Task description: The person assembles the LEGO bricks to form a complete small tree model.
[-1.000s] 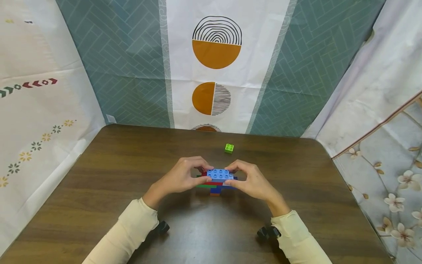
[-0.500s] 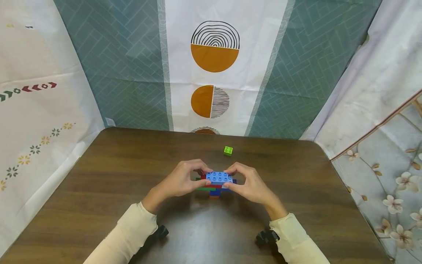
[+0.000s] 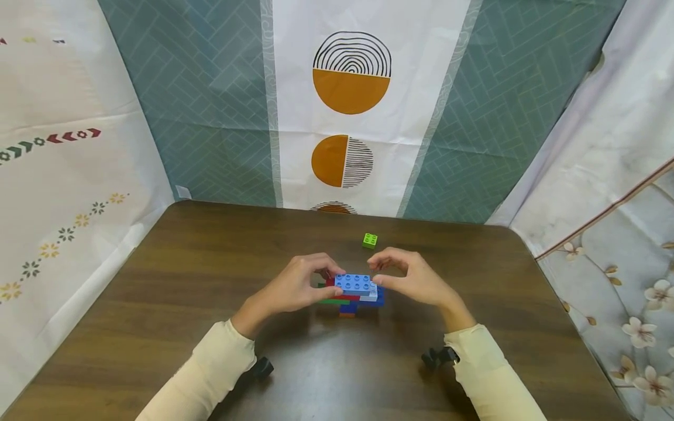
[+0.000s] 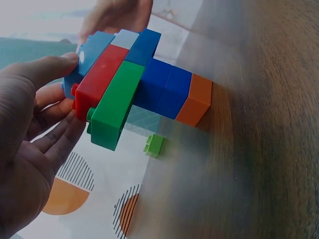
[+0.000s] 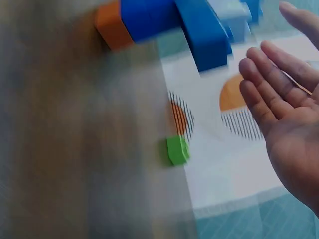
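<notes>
The bench [image 3: 210, 327] in front of me is dark brown wood with rounded far corners. A small lime-green brick [image 3: 370, 240] sits alone on it toward the far edge, a little right of centre. Behind the bench hangs a backdrop [image 3: 210, 117] of teal herringbone cloth with a white centre panel [image 3: 295, 88] printed with orange and black-lined half-circles [image 3: 351, 72]. To my left is a white cloth [image 3: 63, 175] with small flowers and arrow marks; to my right, a pale cloth [image 3: 621, 245] with blossoms.
</notes>
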The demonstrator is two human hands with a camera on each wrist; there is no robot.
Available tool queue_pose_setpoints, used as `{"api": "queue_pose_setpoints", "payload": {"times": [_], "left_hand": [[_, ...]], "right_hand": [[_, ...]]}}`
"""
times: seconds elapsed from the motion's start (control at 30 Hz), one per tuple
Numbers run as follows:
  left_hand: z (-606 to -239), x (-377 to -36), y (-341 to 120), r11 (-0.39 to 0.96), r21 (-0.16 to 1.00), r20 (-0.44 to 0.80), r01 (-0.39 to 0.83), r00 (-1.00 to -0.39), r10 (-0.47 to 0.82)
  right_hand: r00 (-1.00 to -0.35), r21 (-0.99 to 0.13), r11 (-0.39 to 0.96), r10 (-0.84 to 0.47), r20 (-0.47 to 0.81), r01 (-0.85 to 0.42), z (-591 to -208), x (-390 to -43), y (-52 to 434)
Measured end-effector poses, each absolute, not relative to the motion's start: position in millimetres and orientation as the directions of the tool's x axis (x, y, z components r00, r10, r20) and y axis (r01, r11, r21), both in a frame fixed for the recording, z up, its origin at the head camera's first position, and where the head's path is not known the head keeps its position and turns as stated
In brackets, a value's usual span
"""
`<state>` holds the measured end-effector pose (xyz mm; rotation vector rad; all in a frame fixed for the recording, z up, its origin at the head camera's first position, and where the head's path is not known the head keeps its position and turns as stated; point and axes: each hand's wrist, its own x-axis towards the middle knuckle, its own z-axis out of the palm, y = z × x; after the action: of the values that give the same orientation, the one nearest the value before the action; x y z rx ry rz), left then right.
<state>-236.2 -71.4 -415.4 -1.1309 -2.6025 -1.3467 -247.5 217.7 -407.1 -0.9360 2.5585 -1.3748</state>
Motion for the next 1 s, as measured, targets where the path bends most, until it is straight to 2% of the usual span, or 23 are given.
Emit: {"api": "queue_pose_setpoints", "payload": {"times": [0.3, 0.6, 0.87, 1.0], "left_hand": [[-414, -236, -71, 0.411, 0.697, 0.288, 0.588, -0.755, 0.589], [-413, -236, -71, 0.400, 0.700, 0.297, 0.592, -0.751, 0.590], [-414, -235, -73, 0.411, 0.698, 0.287, 0.586, -0.756, 0.588], [-414, -235, -72, 0.420, 0.688, 0.288, 0.592, -0.754, 0.590]], "right_hand": [[-0.887, -0.811, 0.457, -0.433, 0.157, -0.366, -384, -288, 231], [-0.928, -0.770, 0.556, -0.350, 0.124, -0.313, -418, -343, 246], [-0.961, -0.764, 0.617, -0.277, 0.014, -0.189, -444, -363, 241], [-0.963, -0.771, 0.615, -0.271, -0.007, -0.168, -454, -366, 240]]}}
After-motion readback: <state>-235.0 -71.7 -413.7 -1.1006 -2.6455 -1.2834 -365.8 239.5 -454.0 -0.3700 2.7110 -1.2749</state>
